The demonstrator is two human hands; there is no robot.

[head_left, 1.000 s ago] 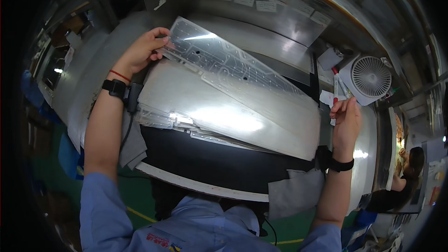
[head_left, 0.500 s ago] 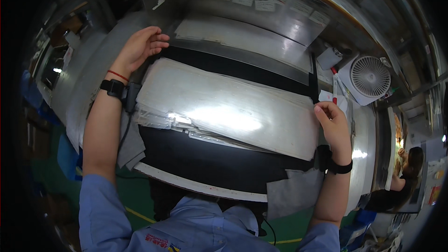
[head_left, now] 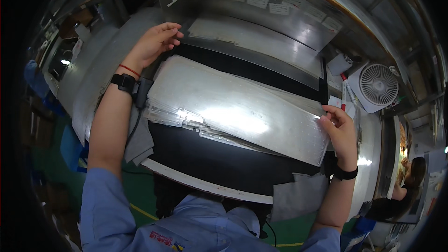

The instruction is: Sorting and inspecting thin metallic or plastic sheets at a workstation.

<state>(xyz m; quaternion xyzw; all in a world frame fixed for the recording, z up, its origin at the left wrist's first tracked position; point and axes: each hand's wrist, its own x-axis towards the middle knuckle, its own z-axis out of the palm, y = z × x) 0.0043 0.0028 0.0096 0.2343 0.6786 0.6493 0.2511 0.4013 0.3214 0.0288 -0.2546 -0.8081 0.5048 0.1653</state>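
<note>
A stack of long thin metal sheets [head_left: 219, 98] lies at a slant in front of me, its layers fanned unevenly at the left and near edges. Rows of tiny dots run near the top sheet's right end. At that end my right hand [head_left: 340, 133] is closed, thumb and forefinger pinching the sheet's edge. Beyond the stack's far left corner, my left hand [head_left: 158, 44] hovers with loosely curved fingers apart, holding nothing visible. Both wrists wear black bands; a dark box-shaped device [head_left: 142, 92] sits by the left wrist.
The stack rests on a black work surface [head_left: 210, 158] with a pale front edge. Behind it stands a metal ledge bearing more sheets [head_left: 252, 37]. Grey cloths [head_left: 298, 196] hang at the front. At the right are a white fan [head_left: 379, 84], red-capped markers [head_left: 344, 93] and another person [head_left: 410, 182].
The whole view has shifted slightly. The dots on the top sheet's right end show clearly now, where they were smeared before. Both hands stay near the same places around the stack.
</note>
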